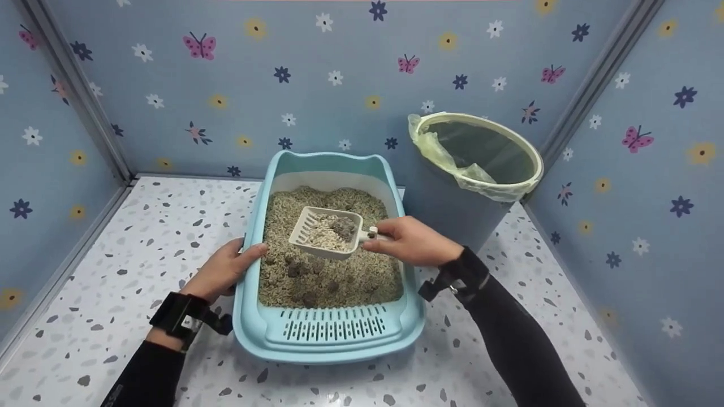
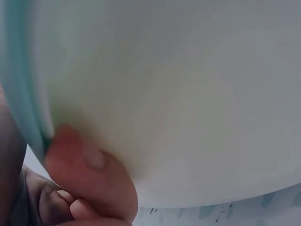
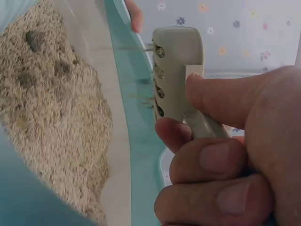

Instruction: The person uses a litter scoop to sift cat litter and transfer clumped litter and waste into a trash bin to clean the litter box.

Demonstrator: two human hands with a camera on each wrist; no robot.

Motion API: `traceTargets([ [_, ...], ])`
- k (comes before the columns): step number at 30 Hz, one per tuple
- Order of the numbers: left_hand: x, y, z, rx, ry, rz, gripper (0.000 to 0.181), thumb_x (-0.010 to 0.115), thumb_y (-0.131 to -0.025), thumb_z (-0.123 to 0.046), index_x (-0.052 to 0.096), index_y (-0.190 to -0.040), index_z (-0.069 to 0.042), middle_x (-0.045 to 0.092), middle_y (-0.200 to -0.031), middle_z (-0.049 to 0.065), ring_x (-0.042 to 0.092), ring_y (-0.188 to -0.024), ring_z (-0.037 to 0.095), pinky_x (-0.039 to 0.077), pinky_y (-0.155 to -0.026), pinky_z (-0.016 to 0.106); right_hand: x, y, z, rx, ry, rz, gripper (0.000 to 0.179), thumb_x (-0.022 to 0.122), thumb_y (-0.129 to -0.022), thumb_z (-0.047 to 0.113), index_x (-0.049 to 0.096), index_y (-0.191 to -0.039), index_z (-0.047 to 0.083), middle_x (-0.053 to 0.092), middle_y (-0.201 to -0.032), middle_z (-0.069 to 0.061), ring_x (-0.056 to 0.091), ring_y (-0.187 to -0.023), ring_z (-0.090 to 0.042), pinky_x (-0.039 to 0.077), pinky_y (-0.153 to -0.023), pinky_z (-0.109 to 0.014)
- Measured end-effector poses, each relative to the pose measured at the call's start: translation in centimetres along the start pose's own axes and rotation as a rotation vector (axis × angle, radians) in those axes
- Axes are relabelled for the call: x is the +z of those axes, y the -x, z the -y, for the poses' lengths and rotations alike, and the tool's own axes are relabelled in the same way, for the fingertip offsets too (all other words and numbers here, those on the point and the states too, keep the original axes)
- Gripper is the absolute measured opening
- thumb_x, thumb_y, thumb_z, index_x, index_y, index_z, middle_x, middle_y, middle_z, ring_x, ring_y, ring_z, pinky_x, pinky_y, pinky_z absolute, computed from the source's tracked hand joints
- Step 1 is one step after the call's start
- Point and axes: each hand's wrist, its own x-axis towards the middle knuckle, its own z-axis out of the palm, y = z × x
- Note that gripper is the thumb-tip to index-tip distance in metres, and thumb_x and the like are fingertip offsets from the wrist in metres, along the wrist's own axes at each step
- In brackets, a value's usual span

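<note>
A pale slotted litter scoop (image 1: 355, 255) is held over the litter box by my right hand (image 1: 417, 242), which grips its short handle. Loose litter and a grey clump (image 1: 343, 227) lie in the scoop. In the right wrist view the thumb presses on the scoop (image 3: 176, 75) and the fingers curl under the handle; grains fall blurred from its slots. My left hand (image 1: 226, 265) grips the left rim of the blue litter box (image 1: 328, 351), thumb over the edge. In the left wrist view a fingertip (image 2: 91, 174) presses against the box's pale outer wall. Dark clumps (image 1: 308, 298) sit in the litter (image 1: 362, 277).
A tall grey bin (image 1: 452, 215) with a thin yellowish liner (image 1: 481, 183) folded over its rim stands right behind the box. Flowered blue panels (image 1: 339, 85) enclose the back and sides. The speckled white surface (image 1: 186, 220) extends around the box.
</note>
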Motion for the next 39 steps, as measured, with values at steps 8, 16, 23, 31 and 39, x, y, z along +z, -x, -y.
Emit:
traceTargets([
  [8, 0.0, 0.1, 0.0, -0.010, 0.006, -0.012, 0.070, 0.064, -0.113, -0.049, 0.045, -0.150, 0.008, 0.069, -0.102, 0.019, 0.078, -0.081, 0.033, 0.069, -0.066, 0.047, -2.8, 4.4, -2.3, 0.020, 0.075, -0.076, 0.028, 0.076, -0.108, 0.043, 0.070, -0.092, 0.021, 0.058, -0.077, 0.009, 0.056, -0.068, -0.011, 0.049, -0.065, -0.030],
  [16, 0.0, 0.3, 0.3, -0.011, 0.028, -0.010, 0.070, 0.063, -0.113, -0.050, 0.046, -0.150, 0.007, 0.070, -0.095, 0.017, 0.075, -0.071, 0.027, 0.064, -0.054, 0.039, -1.0, 1.1, 0.0, 0.006, 0.047, 0.001, 0.031, 0.071, -0.109, 0.051, 0.074, -0.099, 0.022, 0.058, -0.078, 0.008, 0.053, -0.067, -0.011, 0.048, -0.063, -0.031],
  [23, 0.2, 0.2, 0.1, -0.013, 0.019, -0.002, 0.070, 0.064, -0.112, -0.054, 0.049, -0.144, 0.007, 0.067, -0.089, 0.012, 0.068, -0.063, 0.018, 0.055, -0.047, 0.030, -1.1, 1.7, -0.2, -0.031, 0.055, 0.010, 0.030, 0.071, -0.109, 0.051, 0.074, -0.103, 0.021, 0.062, -0.082, 0.009, 0.056, -0.070, -0.010, 0.050, -0.065, -0.032],
  [31, 0.2, 0.0, 0.0, -0.007, -0.001, -0.016, 0.071, 0.064, -0.112, -0.055, 0.049, -0.146, 0.005, 0.068, -0.092, 0.014, 0.073, -0.069, 0.024, 0.058, -0.049, 0.033, -3.4, 5.2, -2.9, 0.052, 0.095, -0.041, 0.032, 0.076, -0.105, 0.053, 0.074, -0.094, 0.023, 0.063, -0.077, 0.010, 0.058, -0.067, -0.011, 0.051, -0.063, -0.031],
  [39, 0.0, -0.1, 0.0, -0.020, 0.004, -0.004, 0.076, 0.063, -0.113, -0.055, 0.045, -0.155, 0.006, 0.072, -0.099, 0.020, 0.074, -0.070, 0.025, 0.058, -0.049, 0.032, -0.2, 0.0, 0.3, 0.009, 0.072, 0.014, 0.032, 0.073, -0.107, 0.053, 0.073, -0.097, 0.023, 0.059, -0.077, 0.008, 0.054, -0.067, -0.012, 0.050, -0.064, -0.036],
])
